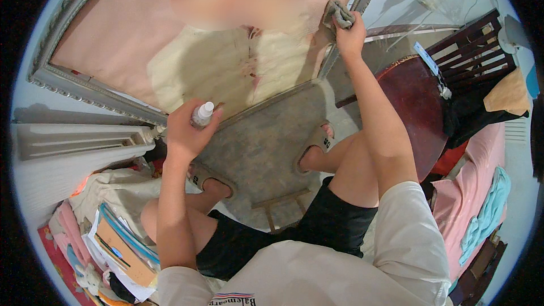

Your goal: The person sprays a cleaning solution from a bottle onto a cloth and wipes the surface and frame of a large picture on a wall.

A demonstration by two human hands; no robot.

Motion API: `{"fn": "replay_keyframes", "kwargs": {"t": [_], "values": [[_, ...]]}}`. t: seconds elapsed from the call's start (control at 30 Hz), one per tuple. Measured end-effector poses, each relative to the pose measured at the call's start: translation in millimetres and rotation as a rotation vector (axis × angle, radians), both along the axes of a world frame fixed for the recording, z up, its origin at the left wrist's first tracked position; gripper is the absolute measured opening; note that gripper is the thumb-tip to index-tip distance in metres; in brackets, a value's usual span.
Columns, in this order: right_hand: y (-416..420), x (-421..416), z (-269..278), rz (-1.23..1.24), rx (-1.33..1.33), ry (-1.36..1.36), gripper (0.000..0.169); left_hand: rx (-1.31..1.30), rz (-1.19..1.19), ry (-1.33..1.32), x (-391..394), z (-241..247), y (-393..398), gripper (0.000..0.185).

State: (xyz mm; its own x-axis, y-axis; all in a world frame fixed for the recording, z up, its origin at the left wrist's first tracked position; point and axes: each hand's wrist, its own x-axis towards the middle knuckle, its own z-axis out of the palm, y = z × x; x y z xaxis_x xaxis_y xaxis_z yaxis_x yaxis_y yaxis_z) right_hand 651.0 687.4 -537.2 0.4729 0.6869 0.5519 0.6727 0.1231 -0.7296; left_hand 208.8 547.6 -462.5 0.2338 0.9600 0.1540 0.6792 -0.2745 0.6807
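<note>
A large framed picture (204,59) with a silver-grey moulded frame (102,91) stands in front of me, partly in shadow. My left hand (187,129) is closed around a small bottle with a white cap (205,110), close to the picture's lower edge. At the picture's right side, my right hand (352,36) grips a bunched grey cloth (338,15), which lies against or just over the picture near the frame. Whether the cloth touches the surface cannot be told for sure.
A dark wooden chair (412,106) with a black cloth (467,110) on it stands at the right. A white radiator (80,142) is at the left, above papers and folders (123,246). Pink fabric (459,204) lies at the lower right. My slippered feet rest on the grey floor (263,144).
</note>
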Motion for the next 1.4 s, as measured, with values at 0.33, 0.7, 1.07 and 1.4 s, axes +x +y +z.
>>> {"fn": "replay_keyframes", "kwargs": {"t": [0.33,0.7,1.07,1.4], "values": [[-5.7,-38.5,-11.3,0.084,0.062,-0.085,0.033,-0.020,-0.007,-0.010,4.8,-6.7,0.7,0.027],[-27.9,-116.5,-1.2,0.402,0.059,-0.111,0.042,0.008,-0.019,0.016,5.9,-8.0,3.3,0.029],[-16.8,-86.6,-19.6,0.266,-0.057,-0.042,0.038,0.035,-0.037,0.013,4.1,-9.6,3.1,0.029],[-3.6,-21.1,-25.3,-0.024,0.025,-0.097,0.042,-0.004,-0.025,0.002,5.6,-13.9,3.9,0.028]]}}
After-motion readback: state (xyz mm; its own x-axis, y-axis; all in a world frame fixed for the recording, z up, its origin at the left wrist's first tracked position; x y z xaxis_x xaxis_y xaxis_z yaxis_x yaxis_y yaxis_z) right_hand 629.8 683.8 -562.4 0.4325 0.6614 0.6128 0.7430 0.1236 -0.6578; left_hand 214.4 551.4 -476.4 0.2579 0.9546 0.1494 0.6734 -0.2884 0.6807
